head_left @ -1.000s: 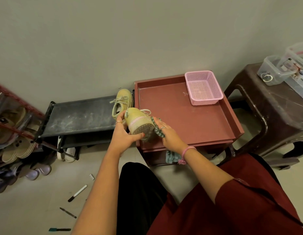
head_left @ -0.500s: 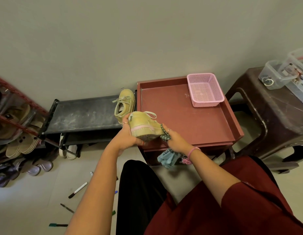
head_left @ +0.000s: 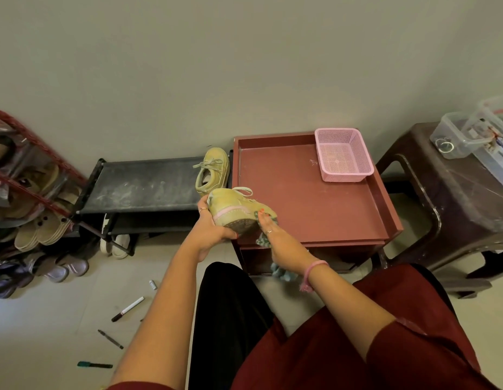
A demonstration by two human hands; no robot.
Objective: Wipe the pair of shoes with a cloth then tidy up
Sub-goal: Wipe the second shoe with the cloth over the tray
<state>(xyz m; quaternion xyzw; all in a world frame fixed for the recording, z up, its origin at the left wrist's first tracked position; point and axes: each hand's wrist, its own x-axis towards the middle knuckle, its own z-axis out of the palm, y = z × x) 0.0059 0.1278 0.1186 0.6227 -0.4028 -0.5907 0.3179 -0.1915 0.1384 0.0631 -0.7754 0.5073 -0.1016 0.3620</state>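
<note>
My left hand (head_left: pixel 209 229) grips the heel end of a yellow-green shoe (head_left: pixel 233 208), held on its side above the front left corner of the red tray table (head_left: pixel 306 198), sole toward me. My right hand (head_left: pixel 275 240) holds a blue-green cloth (head_left: pixel 263 240) against the shoe's toe end; the cloth's loose end hangs below my wrist. The second shoe (head_left: pixel 212 171) of the pair stands upright on the right end of the black rack (head_left: pixel 143 184).
A pink basket (head_left: pixel 343 154) sits at the table's back right. A brown stool (head_left: pixel 455 198) with clear plastic boxes (head_left: pixel 475 139) stands to the right. A red shoe rack (head_left: pixel 33 192) full of footwear is at left. Pens (head_left: pixel 128 308) lie on the floor.
The shoe has turned from sole-up to lying on its side, toe pointing right. My right hand with the cloth has slid along it toward the toe.
</note>
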